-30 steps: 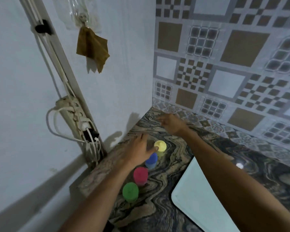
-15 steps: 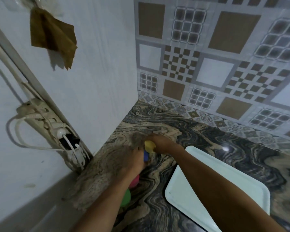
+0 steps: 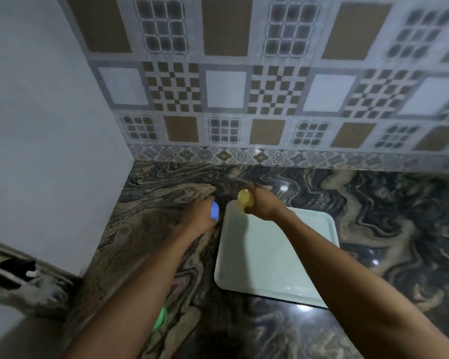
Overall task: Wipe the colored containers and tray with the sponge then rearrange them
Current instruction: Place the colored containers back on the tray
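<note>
My right hand (image 3: 263, 203) grips the yellow container (image 3: 245, 199) and holds it over the far left corner of the pale green tray (image 3: 275, 260). My left hand (image 3: 198, 215) grips the blue container (image 3: 214, 210) just left of the tray's edge. Under my left forearm a sliver of the green container (image 3: 160, 318) shows, and a faint pink patch beside the arm may be the pink container (image 3: 176, 282). No sponge is in view.
The marbled counter (image 3: 373, 216) runs right from a corner formed by a plain wall on the left and a patterned tile wall behind. A power strip with plugs (image 3: 13, 274) hangs on the left wall, near the counter's end.
Both hands have closed on containers: the right took the yellow one and carried it right over the tray, the left took the blue one. The camera has swung right and down.
</note>
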